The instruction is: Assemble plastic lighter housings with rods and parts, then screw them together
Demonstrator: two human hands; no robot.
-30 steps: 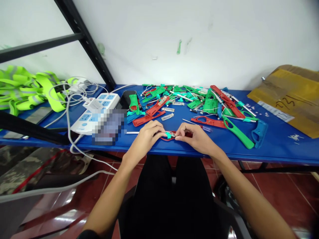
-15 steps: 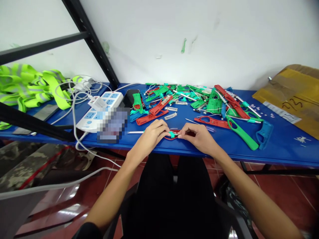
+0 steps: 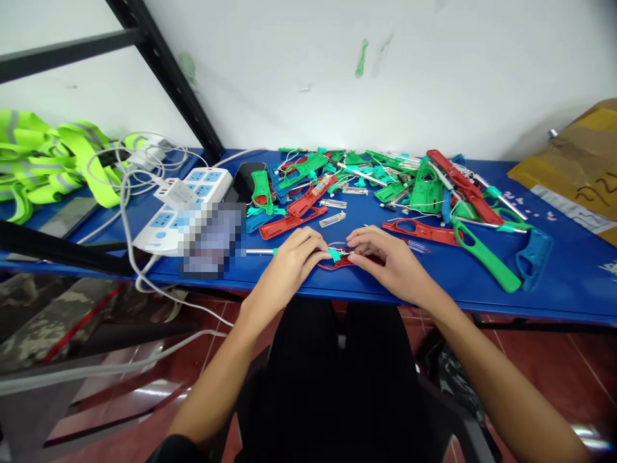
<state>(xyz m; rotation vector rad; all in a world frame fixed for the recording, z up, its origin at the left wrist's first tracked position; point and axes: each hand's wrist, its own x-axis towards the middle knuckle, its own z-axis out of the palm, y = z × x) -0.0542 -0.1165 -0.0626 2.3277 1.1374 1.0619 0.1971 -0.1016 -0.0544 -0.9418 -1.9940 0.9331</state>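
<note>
A red plastic lighter shell (image 3: 343, 262) with a small teal part (image 3: 334, 255) lies near the front edge of the blue table (image 3: 569, 283). My left hand (image 3: 292, 260) pinches its left end, where a thin metal tube (image 3: 258, 251) sticks out toward the left. My right hand (image 3: 388, 260) has its fingers curled and pinched on the shell's right side, right next to the teal part. Both hands rest on the table. Most of the shell is hidden under my fingers.
A heap of red, green and blue lighter shells (image 3: 409, 193), clear tubes and metal rods fills the table's middle. A white power strip (image 3: 180, 206) with cables and a black phone (image 3: 243, 183) lie left; neon vests (image 3: 53, 157) far left. A cardboard box (image 3: 578, 164) sits right.
My hands stay on the red shell; the fingers of both have closed in a little toward the teal part. The camera has shifted slightly.
</note>
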